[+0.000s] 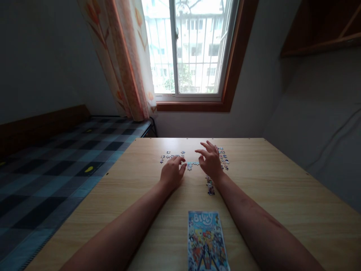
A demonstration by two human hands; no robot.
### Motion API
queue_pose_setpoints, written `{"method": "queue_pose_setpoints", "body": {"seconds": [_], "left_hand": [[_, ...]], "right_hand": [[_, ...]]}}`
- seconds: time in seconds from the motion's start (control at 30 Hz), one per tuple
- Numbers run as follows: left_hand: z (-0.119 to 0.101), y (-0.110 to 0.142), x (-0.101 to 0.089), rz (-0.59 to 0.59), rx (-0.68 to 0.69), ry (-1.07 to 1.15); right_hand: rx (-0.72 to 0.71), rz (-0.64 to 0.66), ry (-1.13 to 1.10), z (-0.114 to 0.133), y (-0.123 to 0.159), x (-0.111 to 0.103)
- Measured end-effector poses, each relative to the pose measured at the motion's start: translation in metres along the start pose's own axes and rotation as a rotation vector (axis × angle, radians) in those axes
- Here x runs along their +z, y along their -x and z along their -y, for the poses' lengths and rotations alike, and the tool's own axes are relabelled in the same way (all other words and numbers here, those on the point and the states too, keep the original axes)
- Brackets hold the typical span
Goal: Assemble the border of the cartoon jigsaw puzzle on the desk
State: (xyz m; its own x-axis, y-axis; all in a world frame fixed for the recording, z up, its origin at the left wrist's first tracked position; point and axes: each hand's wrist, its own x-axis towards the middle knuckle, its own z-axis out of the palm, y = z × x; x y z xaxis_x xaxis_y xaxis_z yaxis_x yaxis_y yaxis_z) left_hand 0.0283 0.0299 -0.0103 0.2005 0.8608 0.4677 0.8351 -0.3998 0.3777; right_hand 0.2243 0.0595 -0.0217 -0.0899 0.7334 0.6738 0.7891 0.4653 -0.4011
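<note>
A short joined strip of pale blue jigsaw puzzle pieces (pixel 193 163) lies between my hands. At the strip's left end my left hand (pixel 171 172) rests low, its fingers curled and thumb and forefinger closed about a small puzzle piece, mostly hidden. My right hand (pixel 211 160) hovers at the right end, fingers stretched and spread, with no piece visible in them. Loose puzzle pieces (pixel 168 155) lie beyond my left hand. More loose pieces (pixel 224 156) are scattered to the right of my right hand, and a joined dark column of pieces (pixel 210 186) sits below its wrist.
A colourful picture sheet marked "Bluey" (pixel 207 241) lies near me on the wooden table (pixel 270 188). To the left is a bed with a checked cover (pixel 70 165). A window (pixel 194 49) and a flowered curtain (pixel 118 56) are behind the table.
</note>
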Motion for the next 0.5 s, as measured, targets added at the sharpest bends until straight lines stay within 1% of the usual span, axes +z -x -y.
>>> {"method": "queue_pose_setpoints", "body": {"seconds": [0.1, 0.2, 0.3, 0.37, 0.5], "left_hand": [[0.009, -0.005, -0.005, -0.143, -0.069, 0.099], [0.022, -0.011, -0.011, -0.303, -0.134, 0.165], [0.041, -0.019, -0.02, -0.441, -0.217, 0.217], [0.059, -0.024, -0.025, -0.535, -0.324, 0.279], [0.095, -0.031, -0.033, -0.714, -0.595, 0.404]], "right_hand": [[0.046, -0.074, -0.002, -0.004, 0.0, -0.002], [0.044, -0.086, 0.0, -0.004, 0.001, -0.002], [0.029, -0.084, -0.002, -0.003, 0.002, -0.001], [0.023, -0.108, -0.01, -0.003, 0.002, -0.001], [0.016, -0.202, -0.014, -0.005, 0.003, 0.0]]}}
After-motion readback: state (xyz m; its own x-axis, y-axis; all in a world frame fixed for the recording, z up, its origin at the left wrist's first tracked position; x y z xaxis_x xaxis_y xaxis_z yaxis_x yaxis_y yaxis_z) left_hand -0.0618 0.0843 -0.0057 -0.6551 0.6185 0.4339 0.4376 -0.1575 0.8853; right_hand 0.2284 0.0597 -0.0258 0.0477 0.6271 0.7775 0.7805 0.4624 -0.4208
